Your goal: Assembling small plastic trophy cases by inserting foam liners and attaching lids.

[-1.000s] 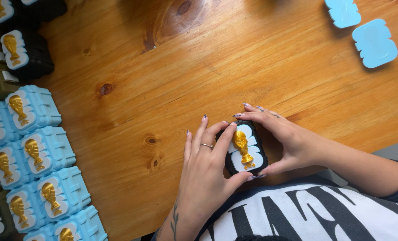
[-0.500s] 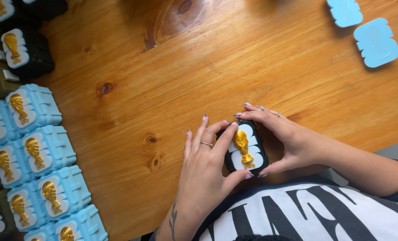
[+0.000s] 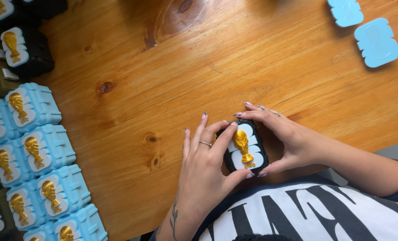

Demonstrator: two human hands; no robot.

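Both hands cup a small black box point(image 3: 246, 147) near the table's point(image 3: 234, 67) six o'clock edge: the left hand point(image 3: 203, 172) curls round its nine o'clock side, index finger pressing the white plate beside the gold trophy figure point(image 3: 242, 145), while the right hand point(image 3: 281, 138) braces the three o'clock side, seemingly steadying the box so the piece seats squarely. Finished light-blue boxes point(image 3: 43, 147) sit in rows at nine o'clock and two loose blue lids point(image 3: 364, 29) at one o'clock. Compared with half a second ago, the grip and the box look unchanged

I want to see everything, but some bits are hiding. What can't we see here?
- Head view: sides of the black box, covered by the left hand and right hand.
- Head view: blue boxes along the left edge, cut off.
- Head view: light blue lids, the far one cut off by the top edge.
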